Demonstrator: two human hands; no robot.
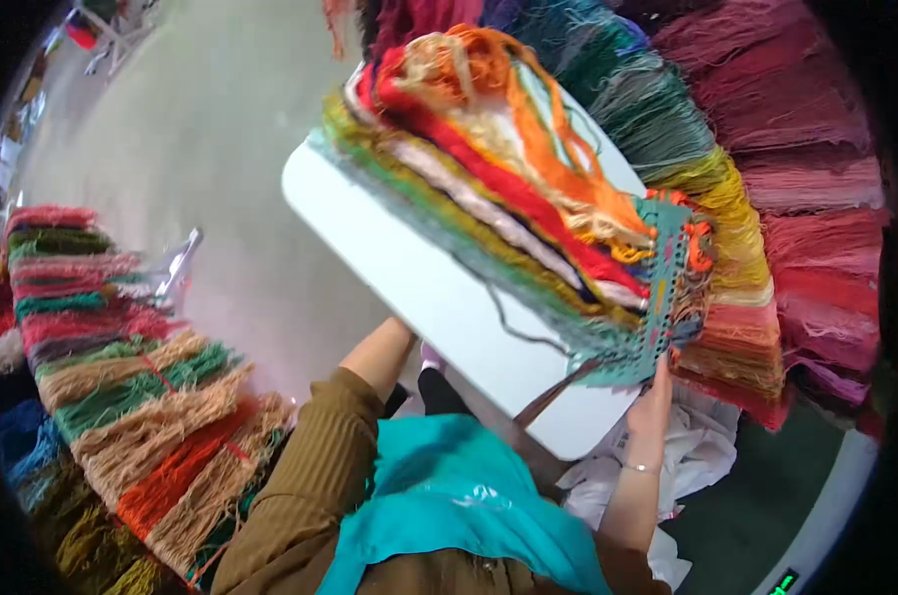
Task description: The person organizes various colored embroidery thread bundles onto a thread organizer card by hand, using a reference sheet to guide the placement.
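Left of the bench: skeins of yarn (121, 397) in red, green, tan and orange lay stacked in rows, well apart from either hand.

At the bench's near left edge: left forearm (379, 352), in an olive ribbed sleeve, ran up to the white bench (419, 288) and passed behind its edge. The left hand was hidden there, so I cannot tell whether its fingers were clenched or loose. A teal scarf (449, 496) hung below, near the body.

On the bench: a layered yarn pile (488, 188) in red, orange, cream, olive and grey-green lay across the top. One loose strand (518, 327) trailed off it over bare white.

At the bench's right end: a teal punched card (657, 288), with yarn tufts knotted through its holes, sat against the end of the pile. The right hand (655, 397), thin bracelet at the wrist, reached up to the card's lower edge. Its fingers (662, 372) were extended and touching the card, not closed round it as far as could be seen.

Right of the bench: more hanks (816, 198) in pinks, reds and yellow. White cloth (702, 446) was bunched beside the right wrist.

Judgement: the step in hand looked like steadying or lining up the card against the pile. A next move would call for a firmer pinch on the card's edge, keeping the tufts from snagging the loose strand.
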